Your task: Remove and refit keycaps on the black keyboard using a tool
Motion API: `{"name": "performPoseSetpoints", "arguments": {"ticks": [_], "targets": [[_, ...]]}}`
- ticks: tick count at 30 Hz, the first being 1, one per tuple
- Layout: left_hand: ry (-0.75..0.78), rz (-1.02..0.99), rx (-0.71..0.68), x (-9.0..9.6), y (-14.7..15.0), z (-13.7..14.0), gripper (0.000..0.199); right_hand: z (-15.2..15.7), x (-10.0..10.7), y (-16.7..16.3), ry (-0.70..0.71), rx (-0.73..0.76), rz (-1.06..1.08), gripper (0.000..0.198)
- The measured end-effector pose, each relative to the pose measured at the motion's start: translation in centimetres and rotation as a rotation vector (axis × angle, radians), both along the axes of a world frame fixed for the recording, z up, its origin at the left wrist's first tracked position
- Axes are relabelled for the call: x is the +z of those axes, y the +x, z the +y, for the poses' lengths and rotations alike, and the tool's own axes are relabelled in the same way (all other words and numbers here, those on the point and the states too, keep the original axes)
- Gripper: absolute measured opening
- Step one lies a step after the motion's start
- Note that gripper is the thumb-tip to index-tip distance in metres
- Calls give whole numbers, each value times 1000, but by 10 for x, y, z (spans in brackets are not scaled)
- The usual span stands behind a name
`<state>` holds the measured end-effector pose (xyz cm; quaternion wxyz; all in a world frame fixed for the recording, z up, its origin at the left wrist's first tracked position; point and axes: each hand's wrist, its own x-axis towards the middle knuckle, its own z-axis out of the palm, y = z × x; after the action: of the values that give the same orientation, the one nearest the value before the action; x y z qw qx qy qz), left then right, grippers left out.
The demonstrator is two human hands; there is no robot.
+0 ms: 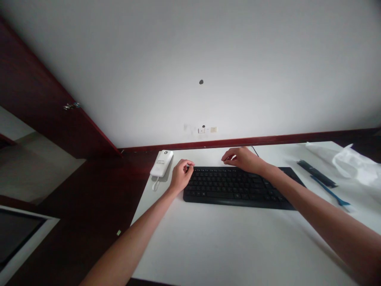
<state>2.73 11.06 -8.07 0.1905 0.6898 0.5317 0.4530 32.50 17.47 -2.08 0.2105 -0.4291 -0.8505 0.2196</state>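
A black keyboard (226, 186) lies flat on the white table (208, 242). At its back left corner, my left hand (182, 174) has its fingers curled, with thumb and fingertips closed on the corner. My right hand (244, 159) is over the keyboard's back edge, its forearm crossing the right-hand keys. The right fingers are bent together in a pinch; a small dark bit shows at their tips, too small to name. To the right lie a dark strip-like object (317, 173) and a blue tool with a flared end (330, 190), perhaps a brush.
A white power-bank-like device (161, 163) with a strap loop rests at the table's back left. Crumpled white plastic wrapping (355, 163) covers the right side. Behind stands a wall with sockets (207, 130). A dark red door (53, 87) is at the left.
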Motion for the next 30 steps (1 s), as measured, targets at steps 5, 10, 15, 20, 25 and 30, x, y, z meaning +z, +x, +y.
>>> {"name": "performPoseSetpoints", "arguments": {"ticks": [5, 10, 15, 20, 25, 30], "targets": [[29, 79, -12, 4, 3, -4, 17, -50, 2, -28, -2, 276, 12, 13], [33, 109, 5, 5, 3, -5, 20, -57, -12, -31, 47, 331, -24, 17], [34, 118, 0, 5, 3, -5, 20, -58, -11, -28, 35, 306, -1, 26], [38, 123, -10, 7, 3, -6, 21, -60, -10, -28, 79, 379, 34, 35], [34, 109, -16, 6, 2, -6, 19, -60, -14, -31, 134, 490, 33, 30], [24, 103, -23, 5, 2, -6, 19, -69, -7, -36, 119, 423, 173, 24]]}}
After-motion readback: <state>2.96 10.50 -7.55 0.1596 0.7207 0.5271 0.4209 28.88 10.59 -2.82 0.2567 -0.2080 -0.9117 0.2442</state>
